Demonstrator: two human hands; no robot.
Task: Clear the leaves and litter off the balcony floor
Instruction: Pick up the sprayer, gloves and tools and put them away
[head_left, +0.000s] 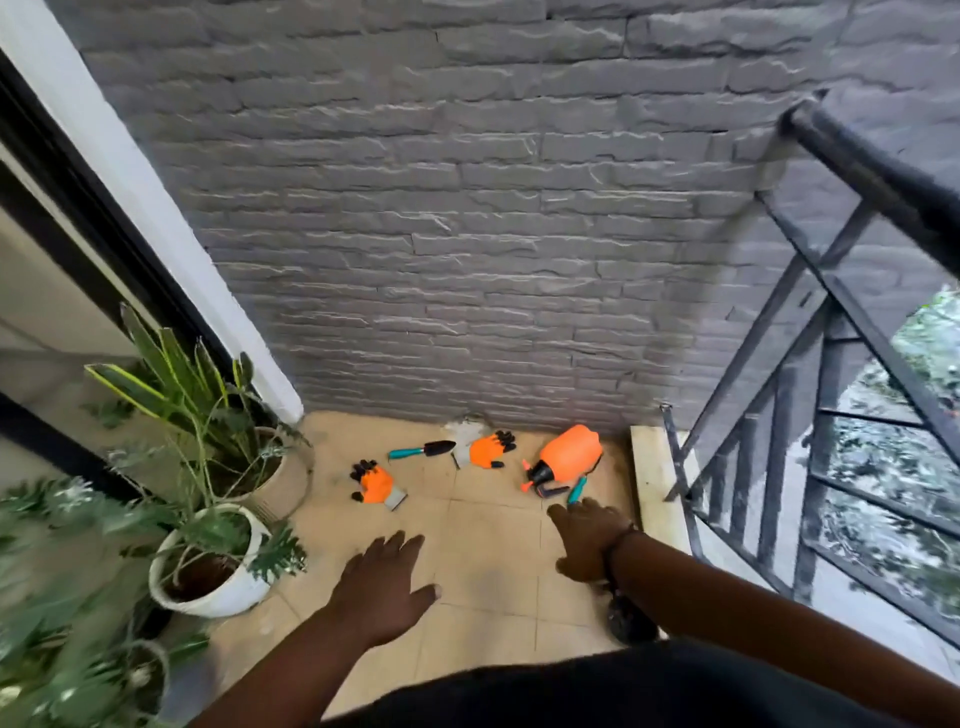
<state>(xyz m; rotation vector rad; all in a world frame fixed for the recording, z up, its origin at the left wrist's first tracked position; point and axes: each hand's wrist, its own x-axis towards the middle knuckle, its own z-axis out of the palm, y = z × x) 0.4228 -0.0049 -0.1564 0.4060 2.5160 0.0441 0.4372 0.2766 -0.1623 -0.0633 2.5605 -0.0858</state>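
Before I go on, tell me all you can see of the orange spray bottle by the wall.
The orange spray bottle lies on its side on the tan tiled floor, near the grey stone wall. Its body looks like plastic, with a black pump head and an orange nozzle tip pointing left. A teal-handled tool lies against it. Neither hand touches it.

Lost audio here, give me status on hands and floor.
Left hand open, right hand open, no grip. Gloves, trowel, sprayer lying on floor ahead.
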